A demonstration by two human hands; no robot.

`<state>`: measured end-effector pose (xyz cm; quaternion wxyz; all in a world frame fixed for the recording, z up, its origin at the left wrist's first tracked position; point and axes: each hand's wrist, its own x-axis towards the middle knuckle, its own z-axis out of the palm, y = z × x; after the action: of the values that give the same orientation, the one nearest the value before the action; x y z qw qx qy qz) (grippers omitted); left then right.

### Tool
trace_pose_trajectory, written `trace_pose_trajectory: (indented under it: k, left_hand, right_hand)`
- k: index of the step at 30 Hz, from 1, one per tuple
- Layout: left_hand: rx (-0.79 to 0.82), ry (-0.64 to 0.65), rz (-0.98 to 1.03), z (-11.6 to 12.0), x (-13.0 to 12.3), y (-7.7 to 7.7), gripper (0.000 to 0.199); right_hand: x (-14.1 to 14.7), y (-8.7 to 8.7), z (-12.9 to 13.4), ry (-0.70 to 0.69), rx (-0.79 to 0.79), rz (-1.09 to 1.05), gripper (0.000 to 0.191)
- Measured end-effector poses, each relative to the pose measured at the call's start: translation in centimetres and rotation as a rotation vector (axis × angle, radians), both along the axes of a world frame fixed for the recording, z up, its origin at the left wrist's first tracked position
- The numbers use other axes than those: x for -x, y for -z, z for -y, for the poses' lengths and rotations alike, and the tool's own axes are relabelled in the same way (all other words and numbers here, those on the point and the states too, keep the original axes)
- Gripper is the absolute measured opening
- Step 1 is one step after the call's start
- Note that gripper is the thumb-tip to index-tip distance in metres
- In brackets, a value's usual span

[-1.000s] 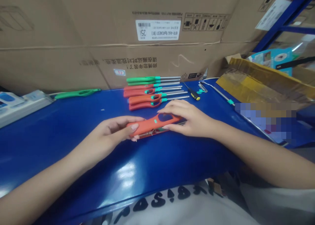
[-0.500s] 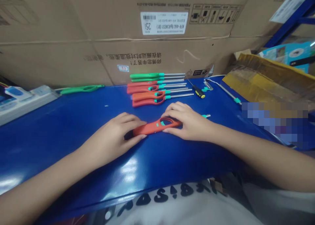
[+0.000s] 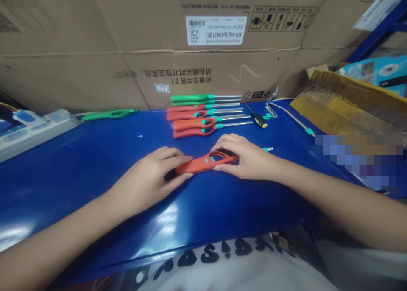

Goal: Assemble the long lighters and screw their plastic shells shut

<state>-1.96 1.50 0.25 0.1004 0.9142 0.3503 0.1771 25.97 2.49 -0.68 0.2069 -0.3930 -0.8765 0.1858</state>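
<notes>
A left hand [image 3: 159, 170] and right hand [image 3: 244, 157] share an orange lighter [image 3: 199, 164]

Seen from the head camera, a person works over a blue counter [image 3: 222, 210], the left hand clamped on the lighter's butt and the right hand gripping it around the trigger loop. The lighter lies level between the two hands; whether it touches the surface cannot be told. A metal tip [image 3: 270, 149] shows just past the right wrist. Beyond the hands, assembled lighters [image 3: 186, 124] in green, red and orange form a row, tubes pointing right. A screwdriver [image 3: 260, 120] rests beyond the right hand, and a metal tube [image 3: 297, 122] farther to its right. Beyond and left of the left hand lie a green handle [image 3: 106, 115] and a white power strip [image 3: 40, 135]. A cardboard box [image 3: 136, 28] stands behind everything.
</notes>
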Motion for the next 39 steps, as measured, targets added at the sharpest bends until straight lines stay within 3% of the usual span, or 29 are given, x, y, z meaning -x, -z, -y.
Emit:
trace_pose_trajectory:
  k: [10, 22, 27, 32, 39]
  left_hand:
    - [0.034, -0.02, 0.015, -0.2, 0.2, 0.5, 0.034]
    - [0.106, -0.022, -0.017, -0.2, 0.0, -0.6, 0.028]
    - [0.175, 0.038, -0.004, -0.5, 0.6, -0.4, 0.028]
    - [0.143, 0.101, -0.028, -1.0, 1.2, -0.1, 0.028]
    - [0.11, 0.067, -0.104, -0.8, 0.9, -0.5, 0.025]
  right_hand:
    - [-0.1, 0.2, -0.1, 0.013, 0.034, -0.005, 0.029]
    - [-0.1, 0.1, 0.3, 0.01, 0.02, 0.045, 0.03]
    - [0.0, -0.1, 0.6, 0.015, 0.055, 0.034, 0.029]
    - [0.4, -0.1, 1.0, 0.054, 0.089, 0.036, 0.027]
    - [0.8, -0.5, 1.0, 0.053, 0.095, 0.062, 0.028]
